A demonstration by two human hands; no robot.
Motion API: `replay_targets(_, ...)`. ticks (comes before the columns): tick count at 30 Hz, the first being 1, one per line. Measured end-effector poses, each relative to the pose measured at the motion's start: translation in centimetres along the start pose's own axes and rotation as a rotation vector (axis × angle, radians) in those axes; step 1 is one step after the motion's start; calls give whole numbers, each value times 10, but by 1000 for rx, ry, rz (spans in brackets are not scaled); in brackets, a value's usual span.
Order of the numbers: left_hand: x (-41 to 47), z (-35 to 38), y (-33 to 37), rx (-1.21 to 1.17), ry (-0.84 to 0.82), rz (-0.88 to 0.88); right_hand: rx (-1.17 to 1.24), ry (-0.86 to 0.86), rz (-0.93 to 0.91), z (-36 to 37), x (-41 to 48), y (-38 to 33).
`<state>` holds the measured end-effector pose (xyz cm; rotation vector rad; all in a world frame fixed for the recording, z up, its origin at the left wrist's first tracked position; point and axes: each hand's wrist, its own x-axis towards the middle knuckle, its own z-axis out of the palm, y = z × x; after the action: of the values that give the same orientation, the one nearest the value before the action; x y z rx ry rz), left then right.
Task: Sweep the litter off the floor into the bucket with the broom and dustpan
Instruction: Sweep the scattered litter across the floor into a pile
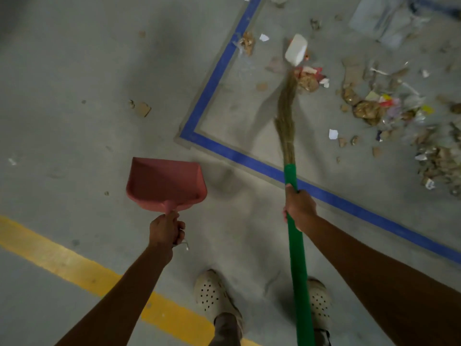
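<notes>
While the left hand [166, 229] curls tight round the short handle of the pink dustpan [164, 183] and holds it out over the grey floor [74, 71], the right hand [299, 207] wraps its fingers round the green stick of the broom [296, 258]. The straw end [287, 116] reaches past the blue line [249, 158] and touches some wrappers [309, 78] beside a white tub [296, 49]. More litter [369, 109] lies spread out to the right. Two pale shoes [212, 293] stand near a yellow line [62, 258].

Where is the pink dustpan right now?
Head view, left of centre: the left hand holds the dustpan, between the yellow line and the green broom.
</notes>
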<state>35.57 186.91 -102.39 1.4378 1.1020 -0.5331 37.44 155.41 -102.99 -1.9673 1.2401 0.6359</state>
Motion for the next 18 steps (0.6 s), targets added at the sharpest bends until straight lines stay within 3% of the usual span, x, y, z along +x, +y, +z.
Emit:
replay_targets(9, -25, -25, 54, -31, -23, 7, -184, -114, -202, 1, -90, -36)
replay_targets(18, 0, -54, 95, -28, 81, 20, -283, -205, -349, 58, -90, -110)
